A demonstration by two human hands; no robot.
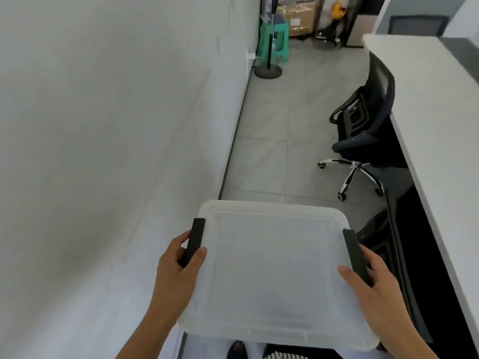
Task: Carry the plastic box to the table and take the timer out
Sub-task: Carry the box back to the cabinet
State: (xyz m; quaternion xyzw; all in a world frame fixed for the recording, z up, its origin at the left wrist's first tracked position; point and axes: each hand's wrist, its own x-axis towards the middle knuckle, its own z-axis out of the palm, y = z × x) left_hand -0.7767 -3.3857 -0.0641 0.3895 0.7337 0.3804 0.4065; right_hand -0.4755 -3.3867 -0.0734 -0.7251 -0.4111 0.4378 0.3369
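A translucent white plastic box (274,270) with its lid on is held in front of me above the floor. My left hand (178,265) grips the black latch handle (195,239) on its left side. On the right side, my right hand (373,283) grips the other black latch handle (353,255). The lid is cloudy and the timer is not visible through it. The white table (435,104) runs along the right, apart from the box.
A white wall (116,125) is close on the left. A black office chair (363,120) on chrome castors stands by the table, and a second dark chair (381,239) is just right of the box. A floor stand (268,71), green stool and cardboard box are at the far end.
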